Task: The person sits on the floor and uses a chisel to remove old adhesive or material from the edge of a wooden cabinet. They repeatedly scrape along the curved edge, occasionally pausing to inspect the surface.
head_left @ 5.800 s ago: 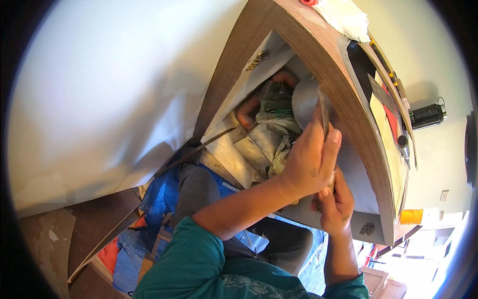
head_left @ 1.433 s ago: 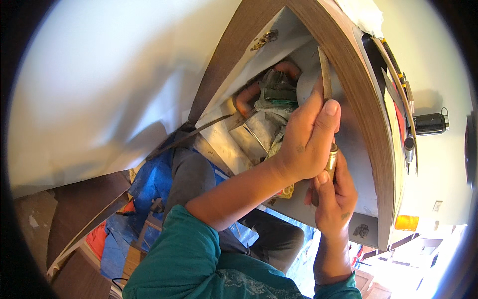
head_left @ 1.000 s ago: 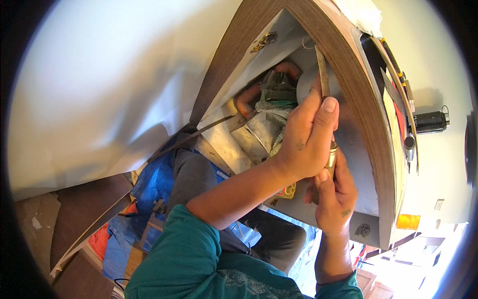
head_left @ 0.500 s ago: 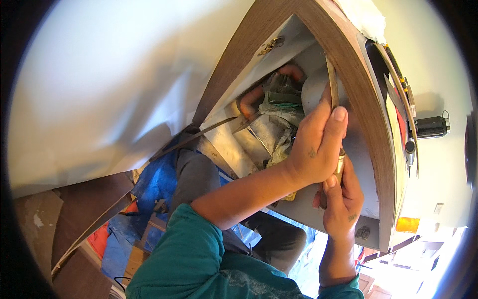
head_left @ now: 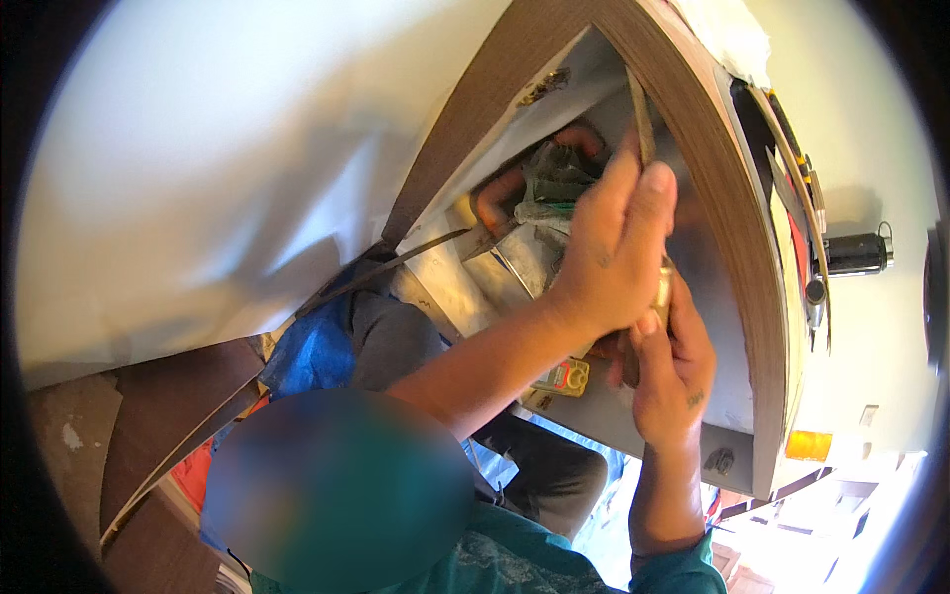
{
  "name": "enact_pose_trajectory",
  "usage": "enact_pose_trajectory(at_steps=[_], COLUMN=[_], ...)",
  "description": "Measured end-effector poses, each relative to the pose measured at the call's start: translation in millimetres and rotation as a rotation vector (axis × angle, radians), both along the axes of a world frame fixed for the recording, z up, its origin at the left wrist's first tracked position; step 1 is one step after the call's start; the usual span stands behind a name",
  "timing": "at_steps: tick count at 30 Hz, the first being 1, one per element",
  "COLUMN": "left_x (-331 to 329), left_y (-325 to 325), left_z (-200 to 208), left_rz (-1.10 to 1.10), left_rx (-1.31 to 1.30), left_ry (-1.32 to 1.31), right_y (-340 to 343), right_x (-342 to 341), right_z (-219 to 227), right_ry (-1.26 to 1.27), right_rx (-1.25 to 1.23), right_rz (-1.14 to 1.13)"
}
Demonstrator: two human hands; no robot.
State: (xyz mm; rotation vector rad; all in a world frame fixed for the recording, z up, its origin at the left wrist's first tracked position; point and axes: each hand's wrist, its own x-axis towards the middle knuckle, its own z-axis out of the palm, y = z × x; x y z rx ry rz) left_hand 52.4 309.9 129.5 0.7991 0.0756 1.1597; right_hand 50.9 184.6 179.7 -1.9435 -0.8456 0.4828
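A long, narrow file [head_left: 643, 124] tapers to its tip, which lies beside the inner edge of the dark wood-faced frame [head_left: 708, 148]. My left hand [head_left: 618, 233] is wrapped round its blade, thumb stretched along it. Lower down, my right hand [head_left: 675, 376] closes round the handle, just below a brass-coloured ferrule [head_left: 663, 282]. Much of the blade's middle and most of the handle are hidden by my fingers. Behind my hands is the grey inside of the opening.
Orange pipe [head_left: 503, 195] and crumpled green cloth [head_left: 554, 178] lie inside the opening, with a yellow-edged meter [head_left: 566, 378] near its lower edge. A dark pointed strip [head_left: 416, 252] juts in from the left. A black cylinder [head_left: 859, 253] stands right of the frame.
Both hands and the file have moved up and slightly left along the frame's edge. More of the yellow-edged meter shows beneath my left forearm.
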Motion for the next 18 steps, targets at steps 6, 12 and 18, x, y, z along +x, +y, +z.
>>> enact_pose_trajectory(at_steps=[6, 12, 18], left_x=[5, -1, -8], left_y=[2, 47, 47], left_z=[-27, -5, -5], left_rz=[0.049, -0.2, -0.471], left_rx=[0.056, -0.081, 0.052], left_ry=[0.058, -0.42, -0.669], right_y=[-56, -108, -113], right_x=[10, -9, -11], right_z=[7, -3, -14], right_ry=[-0.086, -0.045, -0.025], right_rx=[-0.112, -0.028, 0.085], right_rz=[0.03, 0.033, 0.027])
